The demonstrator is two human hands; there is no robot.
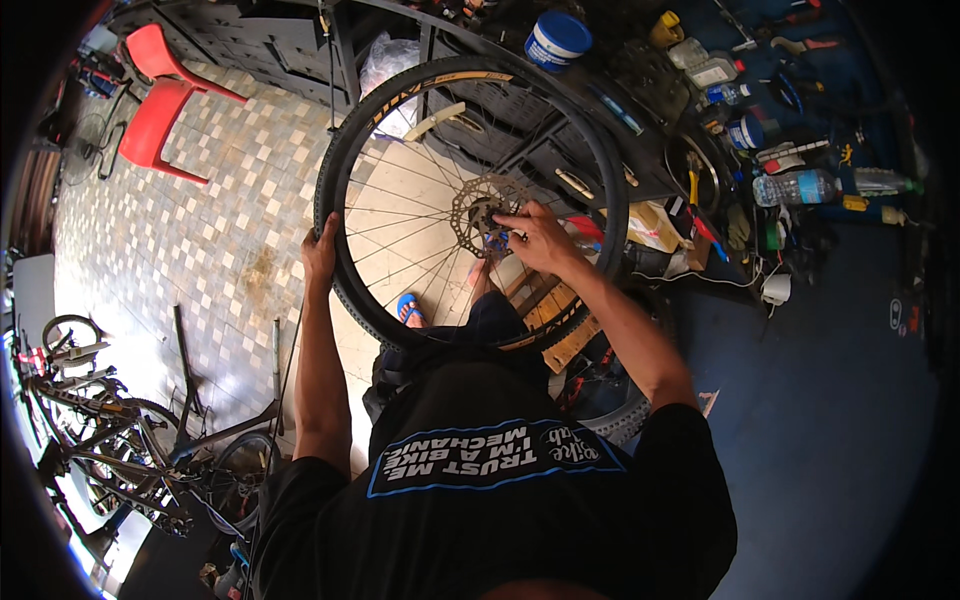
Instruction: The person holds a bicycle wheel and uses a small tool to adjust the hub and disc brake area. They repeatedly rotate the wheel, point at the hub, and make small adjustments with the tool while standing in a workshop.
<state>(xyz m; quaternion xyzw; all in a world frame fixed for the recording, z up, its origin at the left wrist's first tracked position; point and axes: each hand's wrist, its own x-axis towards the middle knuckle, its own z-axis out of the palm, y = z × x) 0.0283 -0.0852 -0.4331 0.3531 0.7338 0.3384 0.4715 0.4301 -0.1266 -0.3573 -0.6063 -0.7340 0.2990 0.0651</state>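
A bicycle wheel (334, 170) with a black knobby tyre and tan label patches stands in front of my body, its spokes facing up toward me. My left hand (320, 252) is wrapped round the tyre at its left side. At the wheel's centre, a silver disc brake rotor (468, 232) surrounds the hub (486, 216). My right hand (543, 238) reaches over the spokes from the right, index finger and thumb closed at the hub's axle end. Any small part between those fingertips is too small to make out.
Red chairs (158, 120) stand on the tiled floor at the far left. Several bicycles (100, 420) crowd the lower left. A blue tub (558, 42), water bottle (795, 188) and tools cover the bench on the right. A wooden slatted stool (560, 318) sits below the wheel.
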